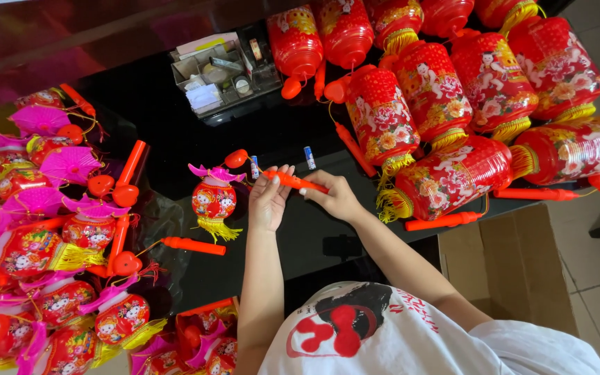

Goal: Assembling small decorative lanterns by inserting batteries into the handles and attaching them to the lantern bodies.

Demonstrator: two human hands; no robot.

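Note:
My left hand and my right hand both grip a slim orange-red stick handle above the black table. The handle's round red end lies just left of my left hand. A small red lantern with pink petals and a yellow tassel sits right beside that hand. Two small batteries lie on the table a little beyond my hands.
Several large red cylinder lanterns crowd the far right of the table. Several small pink-topped lanterns and loose orange handles fill the left. A grey compartment tray of small parts stands at the back. A cardboard box sits on the tiled floor.

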